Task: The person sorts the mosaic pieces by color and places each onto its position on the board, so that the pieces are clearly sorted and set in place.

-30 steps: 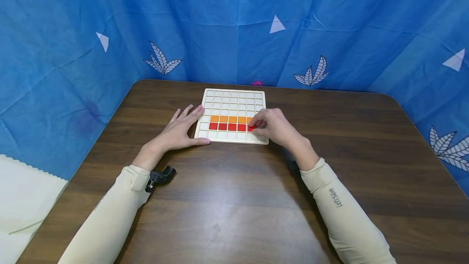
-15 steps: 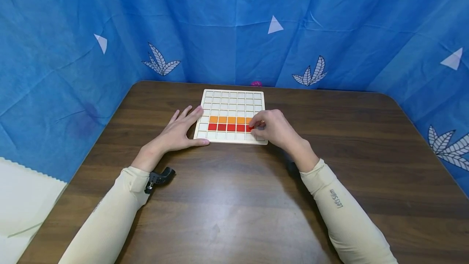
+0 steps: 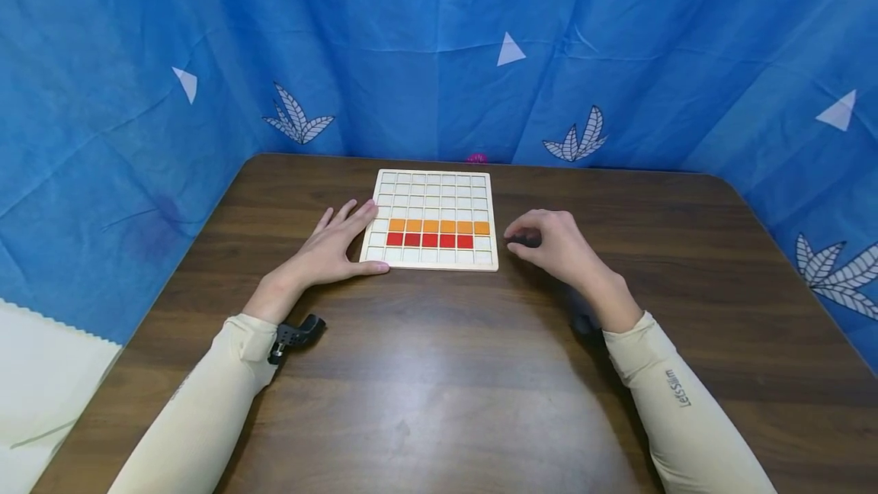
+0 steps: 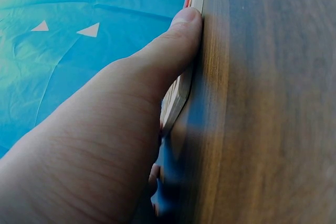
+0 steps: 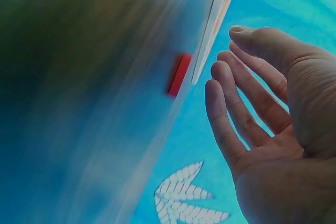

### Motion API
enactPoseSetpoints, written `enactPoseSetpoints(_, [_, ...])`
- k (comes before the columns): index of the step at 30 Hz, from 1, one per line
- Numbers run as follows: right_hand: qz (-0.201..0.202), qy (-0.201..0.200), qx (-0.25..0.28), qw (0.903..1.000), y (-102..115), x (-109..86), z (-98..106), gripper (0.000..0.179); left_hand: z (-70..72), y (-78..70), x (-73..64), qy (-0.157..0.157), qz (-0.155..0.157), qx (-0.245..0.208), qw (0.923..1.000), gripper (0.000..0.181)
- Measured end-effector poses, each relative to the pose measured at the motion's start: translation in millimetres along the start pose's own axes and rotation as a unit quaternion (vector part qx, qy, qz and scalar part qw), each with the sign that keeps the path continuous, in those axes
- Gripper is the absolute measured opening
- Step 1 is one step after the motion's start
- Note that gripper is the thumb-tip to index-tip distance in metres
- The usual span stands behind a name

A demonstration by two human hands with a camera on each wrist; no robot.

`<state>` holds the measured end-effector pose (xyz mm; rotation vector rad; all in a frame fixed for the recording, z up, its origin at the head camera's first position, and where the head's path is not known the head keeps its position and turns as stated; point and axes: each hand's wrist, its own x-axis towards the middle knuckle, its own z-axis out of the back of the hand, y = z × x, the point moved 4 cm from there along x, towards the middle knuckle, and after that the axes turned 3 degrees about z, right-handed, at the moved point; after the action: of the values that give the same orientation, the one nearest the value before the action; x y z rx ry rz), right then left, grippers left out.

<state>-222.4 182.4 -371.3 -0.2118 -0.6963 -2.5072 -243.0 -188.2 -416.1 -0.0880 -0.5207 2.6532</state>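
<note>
A pale square grid board (image 3: 434, 267) lies on the table, holding a row of orange tiles (image 3: 430, 226) and, just in front of it, a row of red tiles (image 3: 430, 240). Spread at the board's left side, my left hand (image 3: 325, 250) touches its edge; the thumb lies along the near left corner, also seen in the left wrist view. My right hand (image 3: 562, 246) hovers just right of the board, fingers loosely bent with nothing between them. In the right wrist view a single red tile (image 5: 180, 75) sits on the table near the board; the hand hides it in the head view.
The brown wooden table (image 3: 439, 372) extends around the board. A blue patterned curtain (image 3: 425, 44) hangs behind and along the sides. Something white with a scalloped edge (image 3: 48, 372) lies at the lower left, beyond the table. A black wrist mount (image 3: 298, 334) is on the left arm.
My right hand has let go of a red tile at the right end of the red row and moved right, off the board. The left hand has stayed at the board's edge.
</note>
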Motion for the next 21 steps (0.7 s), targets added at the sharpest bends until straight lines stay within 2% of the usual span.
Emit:
enactPoseSetpoints(10, [-0.03,-0.007,0.003,0.9995,-25.7,-24.5,18.1,0.02,0.2,0.8,-0.3,-0.001,0.0,-0.001,1.0,0.115])
enactPoseSetpoints(21, [-0.053,0.067,0.021,0.9961,-29.6,-27.8,15.2,0.033,-0.1,1.6,0.0,0.0,-0.002,-0.003,1.0,0.114])
